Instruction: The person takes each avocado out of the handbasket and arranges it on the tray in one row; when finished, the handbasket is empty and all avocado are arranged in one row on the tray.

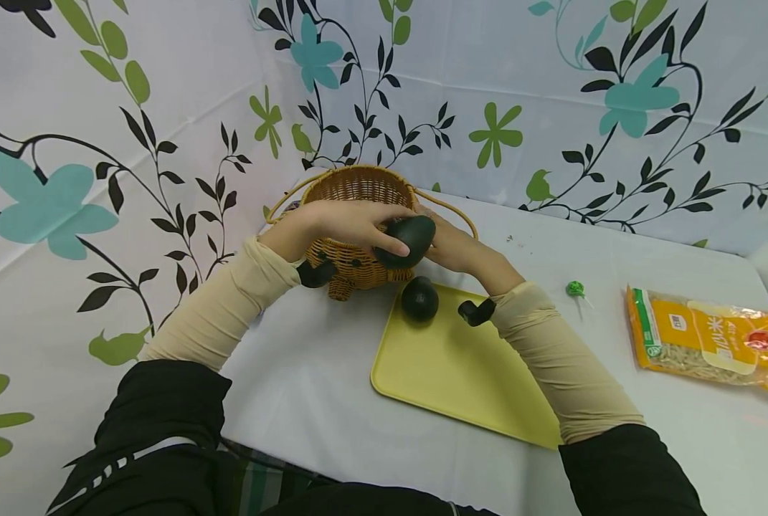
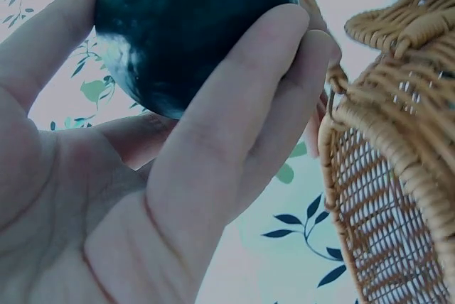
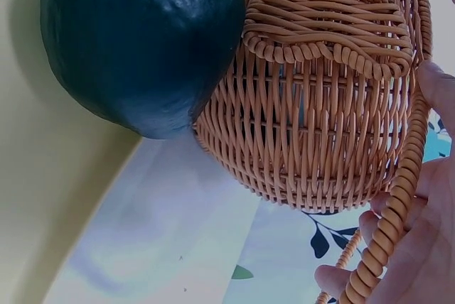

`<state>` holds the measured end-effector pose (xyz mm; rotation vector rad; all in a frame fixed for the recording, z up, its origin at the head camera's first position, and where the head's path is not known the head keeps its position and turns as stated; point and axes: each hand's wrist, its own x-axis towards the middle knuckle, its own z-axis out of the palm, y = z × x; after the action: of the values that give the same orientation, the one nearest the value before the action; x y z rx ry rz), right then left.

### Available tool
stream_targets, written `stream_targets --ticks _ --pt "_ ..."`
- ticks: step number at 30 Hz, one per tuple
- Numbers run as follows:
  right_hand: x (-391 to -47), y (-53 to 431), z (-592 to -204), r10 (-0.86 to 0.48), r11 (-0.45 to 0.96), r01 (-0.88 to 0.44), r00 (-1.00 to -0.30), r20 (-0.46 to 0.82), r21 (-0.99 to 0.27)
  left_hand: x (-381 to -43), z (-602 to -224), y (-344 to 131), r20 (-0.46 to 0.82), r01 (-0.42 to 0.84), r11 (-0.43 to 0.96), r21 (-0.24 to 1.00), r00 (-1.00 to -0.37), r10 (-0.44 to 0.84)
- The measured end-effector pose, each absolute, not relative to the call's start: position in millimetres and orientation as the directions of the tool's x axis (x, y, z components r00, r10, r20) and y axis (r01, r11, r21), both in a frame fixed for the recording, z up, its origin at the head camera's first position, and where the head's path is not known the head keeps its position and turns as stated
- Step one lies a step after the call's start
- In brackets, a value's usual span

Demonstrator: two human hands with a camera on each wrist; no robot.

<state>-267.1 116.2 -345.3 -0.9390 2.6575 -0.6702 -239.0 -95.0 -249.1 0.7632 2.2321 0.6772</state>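
Note:
In the head view my left hand (image 1: 351, 221) grips a dark green avocado (image 1: 413, 240) in front of the wicker basket (image 1: 361, 185). The left wrist view shows this avocado (image 2: 185, 34) between the thumb and fingers. My right hand (image 1: 451, 242) is at the basket's right side. Seen from the right wrist, its thumb lies at the rim and its fingers reach around the wicker handle (image 3: 391, 226). A second avocado (image 1: 419, 299) sits on the far left corner of the yellow tray (image 1: 454, 365), close in front of the basket.
To the right on the white cloth lie a green-wrapped lollipop (image 1: 575, 289) and an orange bag of dry noodles (image 1: 713, 340). Behind the basket rises a white curtain (image 1: 422, 93) printed with leaves and flowers. My right forearm passes over the tray.

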Motion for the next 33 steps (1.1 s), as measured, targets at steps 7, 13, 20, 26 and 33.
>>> stream_targets --ticks 7,13,20,26,33 --pt "-267.6 115.2 -344.3 -0.607 0.733 -0.49 -0.784 -0.129 -0.471 -231.8 -260.3 -91.2 -0.457 0.298 0.704 0.644 -0.589 0.667" --pt "-266.4 115.4 -343.0 -0.586 0.755 -0.472 -0.797 -0.145 -0.454 -227.0 -269.8 -87.4 -0.479 0.287 0.706 0.647 -0.568 0.67" --pt "-266.9 114.4 -344.0 -0.581 0.763 -0.474 -0.801 -0.146 -0.439 -222.6 -285.4 -84.7 -0.51 0.276 0.707 0.651 -0.531 0.677" --pt "-266.9 113.7 -345.1 -0.591 0.749 -0.479 -0.795 -0.135 -0.458 -217.4 -295.3 -81.7 -0.524 0.264 0.723 0.638 -0.538 0.66" --pt "-267.5 113.7 -345.5 -0.596 0.742 -0.481 -0.792 -0.132 -0.468 -215.3 -306.6 -74.3 -0.49 0.328 0.722 0.61 -0.559 0.668"
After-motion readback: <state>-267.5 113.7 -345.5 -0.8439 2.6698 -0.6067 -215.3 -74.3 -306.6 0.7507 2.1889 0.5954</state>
